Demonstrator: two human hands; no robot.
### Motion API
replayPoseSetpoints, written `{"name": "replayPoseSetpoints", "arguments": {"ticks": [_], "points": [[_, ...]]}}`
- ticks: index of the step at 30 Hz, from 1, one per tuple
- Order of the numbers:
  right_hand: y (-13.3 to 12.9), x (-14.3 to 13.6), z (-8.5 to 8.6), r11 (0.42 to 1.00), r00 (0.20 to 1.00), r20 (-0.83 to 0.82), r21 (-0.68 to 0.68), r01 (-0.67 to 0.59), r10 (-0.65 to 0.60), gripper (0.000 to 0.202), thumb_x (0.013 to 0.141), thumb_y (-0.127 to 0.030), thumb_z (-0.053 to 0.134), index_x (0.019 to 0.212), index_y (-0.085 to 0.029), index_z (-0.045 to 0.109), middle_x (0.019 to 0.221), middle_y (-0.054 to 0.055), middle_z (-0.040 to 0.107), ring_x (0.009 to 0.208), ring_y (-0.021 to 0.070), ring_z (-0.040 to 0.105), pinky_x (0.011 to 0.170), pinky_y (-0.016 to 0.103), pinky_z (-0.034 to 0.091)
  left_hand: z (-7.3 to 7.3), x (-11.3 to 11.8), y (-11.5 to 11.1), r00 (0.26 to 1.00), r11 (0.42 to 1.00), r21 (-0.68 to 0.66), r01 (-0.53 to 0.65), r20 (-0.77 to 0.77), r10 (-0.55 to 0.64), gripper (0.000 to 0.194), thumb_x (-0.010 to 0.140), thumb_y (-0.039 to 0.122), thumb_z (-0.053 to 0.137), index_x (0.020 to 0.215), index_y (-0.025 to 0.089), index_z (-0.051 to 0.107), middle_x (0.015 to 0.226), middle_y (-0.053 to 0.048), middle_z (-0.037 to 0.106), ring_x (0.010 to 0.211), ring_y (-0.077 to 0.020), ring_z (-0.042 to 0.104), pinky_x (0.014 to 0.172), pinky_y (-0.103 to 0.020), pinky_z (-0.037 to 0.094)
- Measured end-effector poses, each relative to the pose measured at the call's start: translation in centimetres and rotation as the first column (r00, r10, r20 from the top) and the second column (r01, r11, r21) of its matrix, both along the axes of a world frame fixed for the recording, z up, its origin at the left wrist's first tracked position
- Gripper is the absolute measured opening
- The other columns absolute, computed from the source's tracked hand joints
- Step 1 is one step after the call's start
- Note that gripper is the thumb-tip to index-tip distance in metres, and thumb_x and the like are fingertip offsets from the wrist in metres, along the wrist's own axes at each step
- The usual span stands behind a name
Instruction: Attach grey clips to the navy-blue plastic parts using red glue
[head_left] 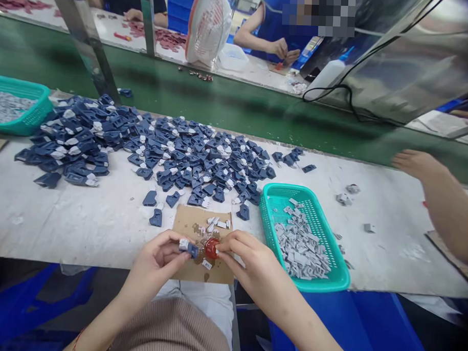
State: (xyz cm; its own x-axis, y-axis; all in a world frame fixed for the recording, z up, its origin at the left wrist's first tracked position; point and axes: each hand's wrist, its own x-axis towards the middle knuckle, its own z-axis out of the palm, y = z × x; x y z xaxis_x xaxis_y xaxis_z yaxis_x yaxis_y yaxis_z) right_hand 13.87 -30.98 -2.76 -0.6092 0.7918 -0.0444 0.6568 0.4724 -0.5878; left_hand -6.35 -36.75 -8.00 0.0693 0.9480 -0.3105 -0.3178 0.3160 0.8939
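My left hand [165,256] pinches a dark blue plastic piece [192,251] with a light grey part at one end, holding it above a brown cardboard sheet [182,222]. Close by on the right, my right hand [243,251] has its thumb and fingers pressed together at the edge of a small red round dish [211,248]. What those fingertips grip is mostly hidden; a pale bit shows between them. Around the dish the cardboard has wet stains. One small grey plastic part [207,264] lies in front of it, and several more grey parts [213,224] lie behind.
A large heap of blue pieces [204,159] spreads behind the cardboard. Right of my hands stands a green basket [269,217] of grey parts; another green basket [32,122] is far left. A neighbour's arm [444,198] reaches in from the right. Beyond the green strip [259,102], other people work.
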Motion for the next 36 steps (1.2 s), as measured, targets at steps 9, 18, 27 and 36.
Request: {"name": "replayPoseSetpoints", "arguments": {"ticks": [9, 18, 27, 36], "points": [[0.1, -0.4, 0.1, 1.0, 1.0, 0.015, -0.022, -0.009, 0.009, 0.015, 0.09, -0.005, 0.056, 0.083, -0.016, 0.062, 0.087, 0.006, 0.061, 0.08, 0.0193, 0.059, 0.07, 0.031, 0.049, -0.7, -0.3, 0.5, 0.998, 0.998, 0.026, 0.055, 0.003, -0.055, 0.009, 0.085, 0.021, 0.064, 0.093, 0.019, 0.061, 0.105, -0.006, 0.071, 0.101, -0.0186, 0.066, 0.086, -0.027, 0.052], [0.0, -0.7, 0.3, 1.0, 0.999, 0.044, -0.006, -0.02, 0.02, 0.014, 0.091, -0.005, 0.054, 0.083, -0.015, 0.061, 0.087, 0.007, 0.062, 0.081, 0.0202, 0.059, 0.07, 0.032, 0.05, -0.8, -0.4, 0.4, 0.998, 0.997, 0.044, 0.057, -0.013, -0.057, 0.009, 0.085, 0.02, 0.064, 0.093, 0.019, 0.059, 0.103, -0.005, 0.071, 0.095, -0.0169, 0.068, 0.083, -0.026, 0.053], [0.1, -0.1, 0.9, 0.992, 0.994, -0.091, -0.118, 0.052, -0.063, 0.013, 0.089, -0.008, 0.058, 0.087, -0.018, 0.067, 0.089, 0.006, 0.066, 0.084, 0.0195, 0.062, 0.075, 0.031, 0.05, 0.1, -0.3, 0.4, 0.998, 0.998, 0.018, 0.055, 0.014, -0.056, 0.01, 0.083, 0.021, 0.065, 0.091, 0.018, 0.06, 0.102, -0.006, 0.072, 0.092, -0.0168, 0.068, 0.082, -0.026, 0.054], [0.1, -0.4, 2.0, 0.662, 0.745, -0.397, -0.745, 0.08, -0.537, 0.01, 0.078, -0.029, 0.077, 0.085, -0.023, 0.075, 0.095, 0.003, 0.072, 0.086, 0.015, 0.066, 0.08, 0.024, 0.053, 2.0, 1.4, 0.3, 0.989, 1.0, -0.013, -0.002, 0.146, 0.004, 0.018, 0.077, 0.021, 0.072, 0.086, 0.016, 0.058, 0.079, -0.003, 0.072, 0.071, -0.0134, 0.067, 0.074, -0.025, 0.054]]}}
